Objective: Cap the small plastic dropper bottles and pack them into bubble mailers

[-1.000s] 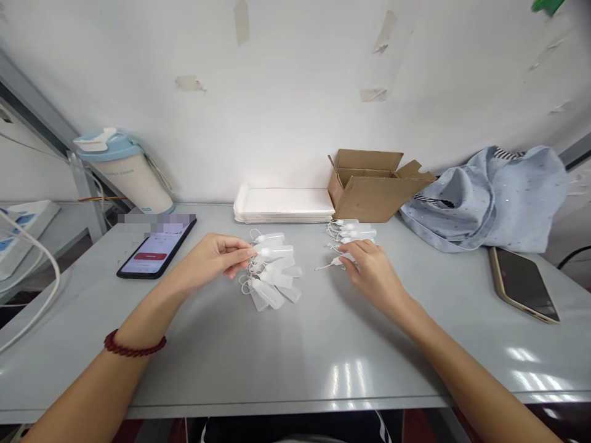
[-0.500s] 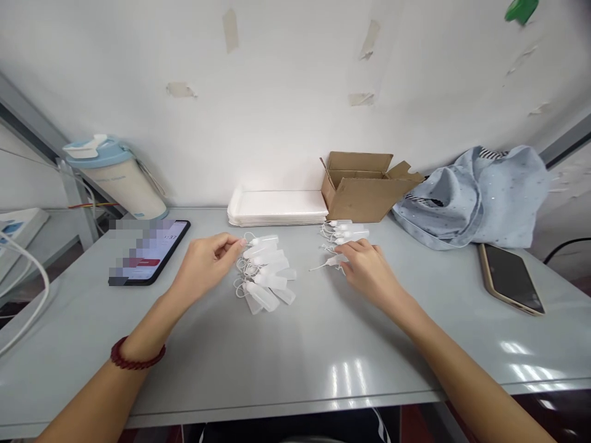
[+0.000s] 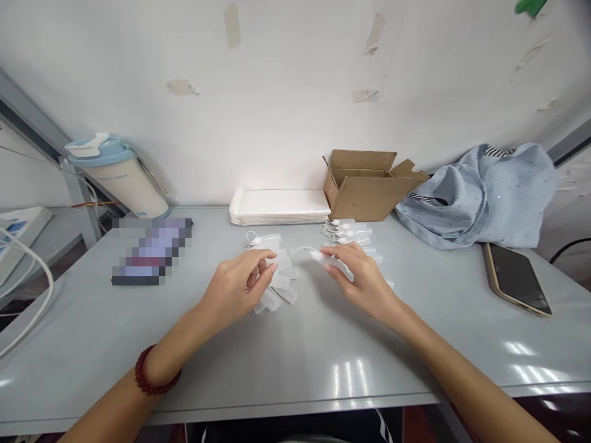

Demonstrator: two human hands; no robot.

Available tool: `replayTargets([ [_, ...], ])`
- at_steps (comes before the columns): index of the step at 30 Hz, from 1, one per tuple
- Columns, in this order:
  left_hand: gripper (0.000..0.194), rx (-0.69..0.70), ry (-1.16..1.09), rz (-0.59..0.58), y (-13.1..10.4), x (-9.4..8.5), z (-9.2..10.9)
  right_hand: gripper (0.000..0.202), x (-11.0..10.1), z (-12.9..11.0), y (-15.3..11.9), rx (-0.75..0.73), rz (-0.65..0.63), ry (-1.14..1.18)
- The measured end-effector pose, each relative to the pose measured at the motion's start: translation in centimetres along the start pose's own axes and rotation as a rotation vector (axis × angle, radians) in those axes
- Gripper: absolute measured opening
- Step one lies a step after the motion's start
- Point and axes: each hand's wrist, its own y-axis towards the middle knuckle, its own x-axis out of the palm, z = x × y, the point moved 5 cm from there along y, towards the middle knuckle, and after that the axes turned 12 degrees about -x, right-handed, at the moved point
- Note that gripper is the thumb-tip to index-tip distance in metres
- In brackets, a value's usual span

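My right hand (image 3: 364, 277) pinches a small white translucent tag (image 3: 339, 264) between thumb and fingers, its thin string loop pointing left. Over the left side of a loose pile of similar tags (image 3: 287, 295) hovers my left hand (image 3: 240, 283), thumb and index finger nearly touching; whether anything thin is between them is too small to tell. Behind and beside my right hand lies a second group of tags (image 3: 355, 234), partly hidden by the hand.
A stack of white trays (image 3: 281, 206) and an open cardboard box (image 3: 369, 191) stand against the wall. At left are a tumbler (image 3: 127, 184) and a blurred phone (image 3: 152, 252); at right, a blue cloth bag (image 3: 498, 197) and another phone (image 3: 517, 277).
My left hand has moved right, over the pile. My right hand has lifted a tag from the right group and turned it toward the left hand. The view has shifted slightly.
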Motion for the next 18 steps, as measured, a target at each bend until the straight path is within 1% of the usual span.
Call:
replayTargets([
  [3,0.027,0.008,-0.036,-0.038,-0.2,0.3,0.3,0.021,-0.2,-1.2,0.1,0.075,-0.014,0.187],
  [5,0.028,0.033,-0.059,-0.062,-0.3,0.5,0.5,0.020,-0.2,-1.8,0.1,0.106,-0.019,0.259],
  [9,0.020,0.052,-0.077,-0.108,-0.3,0.8,0.8,0.020,0.0,-2.1,0.1,0.125,-0.036,0.323],
  [12,0.023,0.054,-0.114,-0.139,-0.1,0.9,1.0,0.020,0.1,-1.9,0.0,0.143,-0.024,0.327],
  [15,0.026,0.019,-0.182,-0.193,0.0,0.8,1.2,0.020,0.1,-1.8,0.0,0.163,-0.018,0.354],
  [18,0.031,-0.072,-0.270,-0.280,0.0,0.7,1.2,0.020,0.1,-1.9,0.0,0.184,-0.033,0.420],
])
